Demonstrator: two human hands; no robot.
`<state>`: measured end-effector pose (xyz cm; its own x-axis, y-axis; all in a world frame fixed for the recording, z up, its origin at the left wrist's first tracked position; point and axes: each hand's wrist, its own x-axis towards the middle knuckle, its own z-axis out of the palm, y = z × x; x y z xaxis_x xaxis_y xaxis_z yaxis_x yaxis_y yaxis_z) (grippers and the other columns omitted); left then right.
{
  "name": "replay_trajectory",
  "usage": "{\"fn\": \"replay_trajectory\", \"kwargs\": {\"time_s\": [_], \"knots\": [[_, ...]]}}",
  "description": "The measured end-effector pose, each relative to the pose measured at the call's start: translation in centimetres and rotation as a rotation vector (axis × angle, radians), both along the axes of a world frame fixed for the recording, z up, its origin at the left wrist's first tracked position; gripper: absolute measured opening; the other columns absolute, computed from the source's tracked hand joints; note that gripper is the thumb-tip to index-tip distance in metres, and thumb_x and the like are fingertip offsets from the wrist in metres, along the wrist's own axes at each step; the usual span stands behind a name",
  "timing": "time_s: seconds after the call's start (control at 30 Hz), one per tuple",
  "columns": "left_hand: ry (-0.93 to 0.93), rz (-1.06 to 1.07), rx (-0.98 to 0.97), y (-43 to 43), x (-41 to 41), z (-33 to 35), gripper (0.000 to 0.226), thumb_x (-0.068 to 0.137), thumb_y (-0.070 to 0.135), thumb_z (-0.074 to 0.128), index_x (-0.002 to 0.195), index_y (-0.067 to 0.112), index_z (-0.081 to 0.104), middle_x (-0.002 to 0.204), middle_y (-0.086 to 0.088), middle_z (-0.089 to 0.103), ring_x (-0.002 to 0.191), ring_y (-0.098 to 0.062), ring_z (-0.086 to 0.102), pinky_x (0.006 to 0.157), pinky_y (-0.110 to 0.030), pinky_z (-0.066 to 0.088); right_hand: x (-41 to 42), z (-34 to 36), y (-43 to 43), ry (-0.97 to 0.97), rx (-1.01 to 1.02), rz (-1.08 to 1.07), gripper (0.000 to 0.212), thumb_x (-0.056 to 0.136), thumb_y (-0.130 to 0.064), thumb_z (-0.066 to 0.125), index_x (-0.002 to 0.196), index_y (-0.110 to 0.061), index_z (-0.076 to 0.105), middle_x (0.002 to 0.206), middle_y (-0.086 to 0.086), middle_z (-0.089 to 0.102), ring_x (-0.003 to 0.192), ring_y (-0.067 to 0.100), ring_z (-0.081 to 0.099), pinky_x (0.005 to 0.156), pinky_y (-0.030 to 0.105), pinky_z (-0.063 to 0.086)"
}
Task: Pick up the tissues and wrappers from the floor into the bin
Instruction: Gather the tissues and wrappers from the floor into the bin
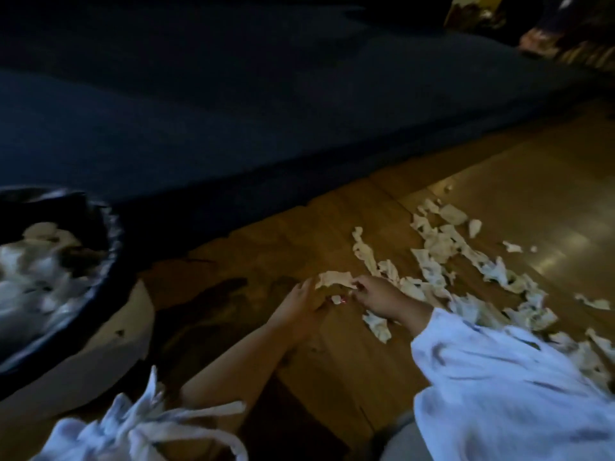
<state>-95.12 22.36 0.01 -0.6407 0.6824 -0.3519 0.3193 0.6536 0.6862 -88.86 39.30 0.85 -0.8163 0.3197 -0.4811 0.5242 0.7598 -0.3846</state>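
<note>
Both hands meet low over the wooden floor (349, 361). A pale crumpled tissue strip (334, 279) stretches between my left hand (304, 302) and my right hand (376, 294), each pinching one end. A small wrapper bit with red on it (337, 299) lies just under the hands. Several torn tissue pieces (436, 251) trail across the floor to the right, and one scrap (377, 324) sits below my right wrist. The bin (113, 234), lined with a black bag, stands at the left and holds white tissues.
A large dark mattress or sofa edge (233, 144) runs across the back, close behind the bin and hands. My white sleeve (499, 377) covers part of the litter at the lower right. White drawstrings (149, 417) hang at the bottom left.
</note>
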Motion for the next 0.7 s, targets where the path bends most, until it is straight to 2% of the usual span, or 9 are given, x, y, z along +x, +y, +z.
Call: {"fn": "replay_trajectory", "kwargs": {"time_s": [0.07, 0.13, 0.2, 0.27, 0.37, 0.47, 0.53, 0.6, 0.7], "knots": [[0.007, -0.020, -0.018, 3.3, -0.6, -2.7, 0.062, 0.092, 0.031, 0.051, 0.145, 0.015, 0.022, 0.150, -0.007, 0.030, 0.135, -0.023, 0.035, 0.109, -0.034, 0.036, 0.5, -3.2, 3.3, 0.012, 0.020, -0.048, 0.044, 0.096, -0.027, 0.046, 0.134, -0.005, 0.042, 0.140, 0.017, 0.043, 0.126, 0.029, 0.043, 0.096, 0.029, 0.037], [-0.006, -0.026, -0.073, 6.0, -1.3, -5.4, 0.067, 0.090, 0.030, 0.054, 0.145, 0.014, 0.020, 0.150, -0.009, 0.028, 0.137, -0.027, 0.032, 0.108, -0.036, 0.036, 0.3, -5.5, 6.2, 0.060, 0.002, -0.111, 0.045, 0.095, -0.026, 0.048, 0.135, -0.006, 0.042, 0.141, 0.015, 0.041, 0.127, 0.028, 0.043, 0.100, 0.030, 0.036], [0.026, -0.081, -0.195, 8.1, -2.4, -7.8, 0.076, 0.088, 0.036, 0.057, 0.147, 0.016, 0.014, 0.152, -0.010, 0.023, 0.138, -0.030, 0.029, 0.108, -0.038, 0.034, -0.2, -7.8, 8.1, 0.144, -0.035, -0.188, 0.045, 0.094, -0.027, 0.050, 0.135, -0.009, 0.042, 0.143, 0.013, 0.037, 0.125, 0.028, 0.044, 0.099, 0.031, 0.038], [0.094, -0.155, -0.327, 10.0, -4.0, -10.0, 0.083, 0.085, 0.042, 0.060, 0.148, 0.022, 0.009, 0.155, -0.010, 0.012, 0.140, -0.033, 0.022, 0.112, -0.043, 0.031, -0.6, -10.6, 9.5, 0.212, -0.040, -0.209, 0.050, 0.091, -0.033, 0.053, 0.135, -0.014, 0.040, 0.148, 0.010, 0.028, 0.130, 0.028, 0.039, 0.103, 0.035, 0.038], [0.190, -0.238, -0.489, 12.7, -6.4, -12.4, 0.092, 0.083, 0.047, 0.061, 0.149, 0.028, 0.000, 0.157, -0.010, -0.008, 0.144, -0.039, 0.005, 0.114, -0.053, 0.022, -0.8, -14.2, 11.5, 0.248, 0.033, -0.151, 0.078, 0.077, -0.054, 0.064, 0.141, -0.031, 0.027, 0.157, -0.002, 0.003, 0.144, 0.029, 0.006, 0.113, 0.051, 0.023], [0.256, -0.313, -0.584, 15.1, -7.8, -13.1, 0.097, 0.082, 0.053, 0.057, 0.147, 0.029, -0.010, 0.155, -0.011, -0.020, 0.143, -0.041, -0.009, 0.114, -0.056, 0.014, 0.1, -15.4, 14.6, 0.182, 0.041, -0.110, 0.098, 0.064, -0.067, 0.067, 0.141, -0.047, 0.011, 0.154, -0.012, -0.017, 0.141, 0.034, -0.023, 0.113, 0.063, -0.002], [0.221, -0.320, -0.583, 16.1, -7.9, -13.9, 0.093, 0.083, 0.045, 0.061, 0.148, 0.033, -0.004, 0.156, -0.009, -0.015, 0.143, -0.041, -0.005, 0.113, -0.057, 0.017, 1.4, -15.6, 16.8, 0.078, 0.037, -0.090, 0.104, 0.058, -0.072, 0.067, 0.140, -0.053, 0.005, 0.153, -0.010, -0.024, 0.139, 0.037, -0.026, 0.109, 0.066, -0.007], [0.181, -0.298, -0.543, 16.6, -7.4, -15.3, 0.084, 0.084, 0.035, 0.063, 0.147, 0.033, 0.008, 0.156, -0.007, -0.002, 0.142, -0.037, 0.003, 0.112, -0.053, 0.025, 2.5, -16.2, 18.2, -0.003, 0.031, -0.072, 0.106, 0.057, -0.070, 0.070, 0.137, -0.057, 0.002, 0.153, -0.007, -0.026, 0.139, 0.038, -0.025, 0.109, 0.068, -0.002], [0.307, -0.228, -0.501, 16.6, -6.4, -16.5, 0.070, 0.087, 0.039, 0.058, 0.145, 0.026, 0.021, 0.153, -0.006, 0.011, 0.141, -0.030, 0.013, 0.112, -0.043, 0.031, 3.0, -17.6, 17.6, 0.008, -0.037, -0.071, 0.100, 0.065, -0.062, 0.070, 0.138, -0.057, 0.003, 0.154, -0.006, -0.022, 0.140, 0.035, -0.024, 0.111, 0.066, 0.001]]}}
